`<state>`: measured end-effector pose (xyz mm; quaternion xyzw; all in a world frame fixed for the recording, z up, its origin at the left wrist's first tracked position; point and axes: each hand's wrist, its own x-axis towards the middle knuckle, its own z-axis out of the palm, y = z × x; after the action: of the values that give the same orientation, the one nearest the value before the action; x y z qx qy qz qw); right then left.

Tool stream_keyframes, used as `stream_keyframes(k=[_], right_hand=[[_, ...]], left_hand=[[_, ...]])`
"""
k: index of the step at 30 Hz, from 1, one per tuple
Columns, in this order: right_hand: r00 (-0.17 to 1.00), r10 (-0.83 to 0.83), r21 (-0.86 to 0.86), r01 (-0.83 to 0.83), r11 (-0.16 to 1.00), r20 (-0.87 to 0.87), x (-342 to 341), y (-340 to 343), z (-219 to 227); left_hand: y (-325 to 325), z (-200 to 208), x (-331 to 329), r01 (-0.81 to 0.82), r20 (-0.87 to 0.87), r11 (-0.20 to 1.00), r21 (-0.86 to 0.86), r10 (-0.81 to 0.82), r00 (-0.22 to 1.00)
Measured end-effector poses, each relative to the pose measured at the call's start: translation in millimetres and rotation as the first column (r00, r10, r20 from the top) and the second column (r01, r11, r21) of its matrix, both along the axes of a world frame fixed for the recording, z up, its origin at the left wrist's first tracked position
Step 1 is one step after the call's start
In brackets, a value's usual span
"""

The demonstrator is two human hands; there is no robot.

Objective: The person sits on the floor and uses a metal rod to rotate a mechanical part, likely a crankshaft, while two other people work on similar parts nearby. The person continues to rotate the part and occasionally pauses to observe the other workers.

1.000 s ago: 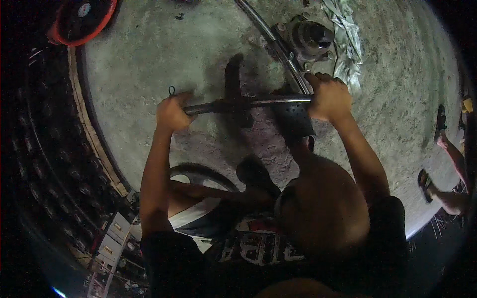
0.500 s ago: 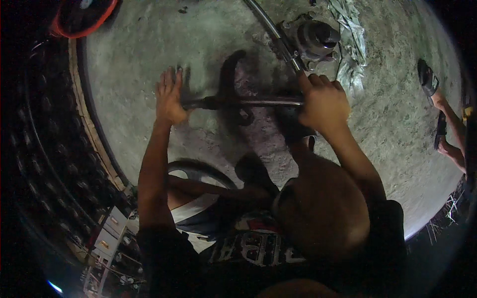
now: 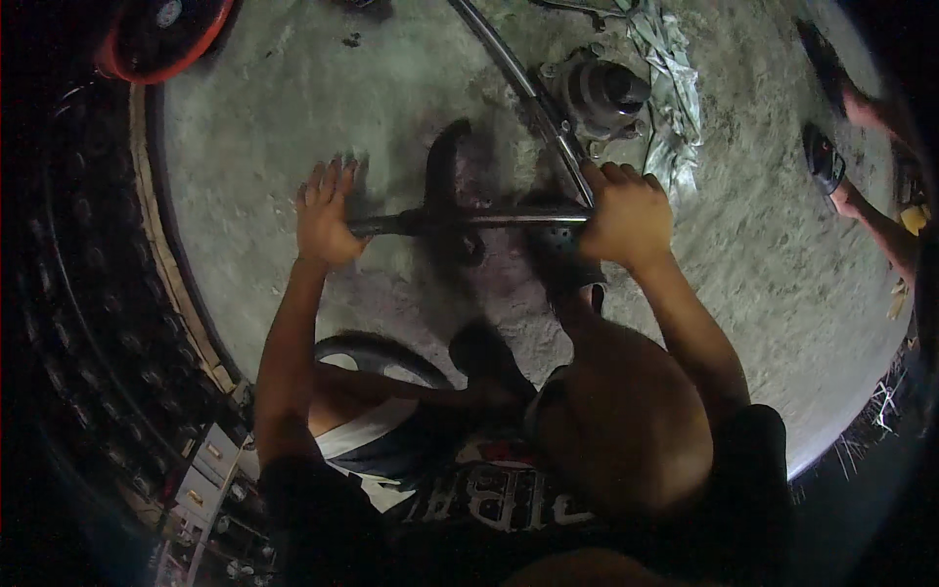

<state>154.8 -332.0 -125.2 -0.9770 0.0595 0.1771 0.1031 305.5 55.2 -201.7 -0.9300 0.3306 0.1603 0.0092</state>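
A dark metal bar lies crosswise in front of me, with a dark curved arm at its middle. My left hand has its fingers stretched out, and its thumb side rests against the bar's left end. At the other end my right hand is closed over the bar, its fingers bent. A long shiny metal tube slants down from the top and meets the bar beside my right fingers. The exact joint is partly hidden by that hand.
A round dark machine part stands right of the tube, beside a crumpled silvery sheet. A red-rimmed wheel-like object is at upper left. Stacked dark tires seem to line the left. Another person's sandalled foot shows at right.
The bar and both hands sit slightly lower and further left in view. The tube's lower end now meets the bar by my right hand. The other person's feet have shifted left and apart.
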Motion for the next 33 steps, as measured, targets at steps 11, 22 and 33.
stream_keyframes(k=[11,22,33], right_hand=[[0.994,-0.073,0.256,0.05,0.965,0.079,-33.4,-82.0,-121.0],[0.993,-0.114,0.375,0.093,0.922,0.034,-34.4,-86.5,-138.0],[0.992,-0.12,0.392,0.12,0.912,-0.025,-33.6,-87.0,-131.8]], left_hand=[[-98.4,88.4,-32.4,-0.066,-0.031,0.977,0.204,0.074,0.997],[-120.5,105.0,-39.9,-0.09,-0.015,0.958,0.274,0.098,0.995],[-115.8,99.7,-39.5,-0.116,-0.034,0.959,0.257,0.129,0.991]])
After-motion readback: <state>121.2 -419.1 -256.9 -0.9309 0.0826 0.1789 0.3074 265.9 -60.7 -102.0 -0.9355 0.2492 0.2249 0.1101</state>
